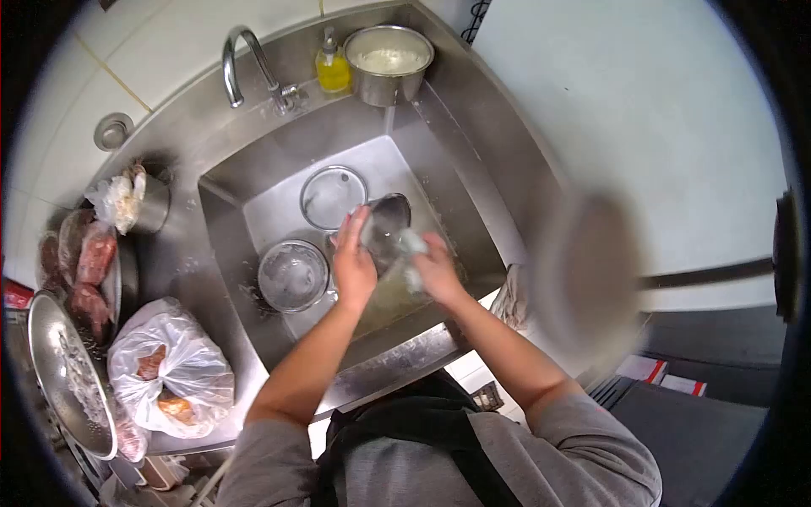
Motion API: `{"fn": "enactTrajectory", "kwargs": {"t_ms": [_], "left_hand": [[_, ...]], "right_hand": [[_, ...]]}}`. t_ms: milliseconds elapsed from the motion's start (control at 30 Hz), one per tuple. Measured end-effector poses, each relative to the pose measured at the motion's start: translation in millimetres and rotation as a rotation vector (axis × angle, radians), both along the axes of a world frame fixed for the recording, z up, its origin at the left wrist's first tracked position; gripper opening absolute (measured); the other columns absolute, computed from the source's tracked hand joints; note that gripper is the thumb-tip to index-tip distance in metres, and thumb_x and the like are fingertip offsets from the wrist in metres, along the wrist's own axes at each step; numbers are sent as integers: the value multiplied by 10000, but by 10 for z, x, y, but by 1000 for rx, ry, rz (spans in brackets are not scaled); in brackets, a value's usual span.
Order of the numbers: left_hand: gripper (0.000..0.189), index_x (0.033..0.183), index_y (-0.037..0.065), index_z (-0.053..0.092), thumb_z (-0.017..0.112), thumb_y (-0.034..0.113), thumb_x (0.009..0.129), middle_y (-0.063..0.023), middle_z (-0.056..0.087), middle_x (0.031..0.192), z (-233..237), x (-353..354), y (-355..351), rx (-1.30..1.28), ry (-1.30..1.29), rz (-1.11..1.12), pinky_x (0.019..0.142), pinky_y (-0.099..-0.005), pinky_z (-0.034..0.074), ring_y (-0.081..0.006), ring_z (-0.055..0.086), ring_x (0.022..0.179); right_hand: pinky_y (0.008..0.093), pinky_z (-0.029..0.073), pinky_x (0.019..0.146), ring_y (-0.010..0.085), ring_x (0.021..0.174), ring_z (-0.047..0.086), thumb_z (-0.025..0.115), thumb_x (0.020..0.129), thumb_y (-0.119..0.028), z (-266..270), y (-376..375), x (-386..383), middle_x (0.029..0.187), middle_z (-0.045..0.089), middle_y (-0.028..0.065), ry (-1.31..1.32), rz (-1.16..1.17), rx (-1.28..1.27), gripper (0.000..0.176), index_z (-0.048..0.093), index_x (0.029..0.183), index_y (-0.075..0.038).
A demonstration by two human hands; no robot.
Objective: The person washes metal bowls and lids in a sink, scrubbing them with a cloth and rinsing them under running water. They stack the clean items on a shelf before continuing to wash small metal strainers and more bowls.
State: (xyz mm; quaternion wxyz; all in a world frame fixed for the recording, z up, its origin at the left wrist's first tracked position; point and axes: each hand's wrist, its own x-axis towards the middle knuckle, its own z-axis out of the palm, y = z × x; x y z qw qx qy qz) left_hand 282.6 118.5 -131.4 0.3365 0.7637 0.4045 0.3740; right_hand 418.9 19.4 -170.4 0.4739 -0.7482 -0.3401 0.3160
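Over the sink basin (397, 152), my left hand (355, 266) is wrapped along the side of a tilted metal container (389, 215), its dark round opening facing up and away. My right hand (437, 272) is closed on a pale, motion-blurred sponge (412, 245), close against the container's right side. A round metal bowl (293, 276) with whitish suds stands on the basin floor, left of my left hand. Just beyond my fingertips, another round, metal-rimmed piece (334, 198) lies on the basin floor. Cloudy water collects near the basin's front right.
A faucet (253, 63), a yellow soap bottle (333, 69) and a metal pot (389, 68) stand at the back. Bagged food (173, 372), wrapped meat (95, 258) and a metal strainer (72, 380) crowd the left counter. A blurred round object (598, 279) hangs at right.
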Motion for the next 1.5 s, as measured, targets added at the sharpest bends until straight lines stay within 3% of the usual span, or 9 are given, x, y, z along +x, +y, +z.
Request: {"fn": "enactTrajectory", "kwargs": {"t_ms": [100, 167, 300, 733, 867, 1000, 1100, 1267, 1500], "left_hand": [[409, 1371, 74, 462, 406, -10, 975, -135, 540, 1316, -129, 16, -149, -705, -692, 116, 1067, -360, 341, -220, 494, 1230], [379, 1359, 19, 459, 409, -1, 984, -116, 575, 1255, -17, -98, -139, -828, -813, 249, 971, -291, 408, -146, 521, 1160], [364, 1356, 24, 439, 435, 42, 992, -101, 605, 1188, -6, -572, -84, -880, -928, 173, 908, -326, 473, -188, 586, 1039], [344, 1313, 32, 505, 443, 1, 976, -91, 614, 1179, 77, -653, -205, -735, -832, 251, 917, -318, 468, -159, 587, 1022], [356, 1316, 35, 507, 448, -14, 968, -83, 615, 1176, -2, -722, -220, -707, -813, 240, 920, -308, 460, -151, 582, 1023], [351, 1306, 13, 506, 448, -27, 962, -85, 615, 1171, 8, -532, -249, -686, -790, 258, 909, -300, 465, -149, 585, 1005], [352, 1307, 5, 500, 443, -31, 962, -93, 607, 1186, -31, -572, -199, -650, -731, 241, 914, -310, 464, -159, 577, 1036], [355, 1305, 12, 505, 431, -36, 961, -93, 616, 1177, 108, -410, -365, -697, -805, 239, 916, -310, 462, -163, 585, 1039], [369, 1308, 23, 500, 414, -58, 958, -94, 611, 1184, 88, -473, -268, -759, -832, 210, 942, -330, 458, -171, 584, 1032]], "right_hand": [[451, 423, 919, 375, 1054, 528, 603, 827, -40, 142, 625, -292, 1115, 495, 208, -532, -62, 200, 397, 472, 1200, -2], [478, 431, 911, 388, 1025, 557, 596, 815, -34, 61, 671, -646, 1093, 551, 222, 138, 129, 371, 368, 516, 1173, -12], [434, 461, 902, 314, 1031, 605, 581, 831, -162, 505, 519, -453, 1095, 632, 174, -997, 990, -193, 251, 654, 1047, -57], [402, 488, 881, 324, 1016, 605, 664, 724, -74, 292, 660, -762, 1076, 606, 136, -677, 402, 145, 355, 695, 1067, -156], [406, 489, 883, 318, 1042, 599, 630, 733, -74, 249, 608, -536, 1084, 608, 135, -770, 945, 21, 269, 719, 980, -129], [414, 490, 884, 318, 1041, 598, 618, 736, -79, 432, 695, -592, 1091, 608, 147, -1044, 512, 81, 196, 697, 914, -61], [398, 494, 892, 331, 1033, 601, 641, 728, -125, 271, 567, -706, 1108, 614, 137, -580, 781, 51, 218, 690, 924, -45], [392, 507, 847, 332, 1009, 607, 683, 731, -174, 432, 669, -258, 1065, 613, 182, -1092, 737, -80, 338, 656, 1046, -55], [428, 528, 801, 311, 887, 657, 627, 768, -169, 470, 414, -362, 1054, 620, 141, -798, 827, -47, 253, 680, 988, -57]]}}
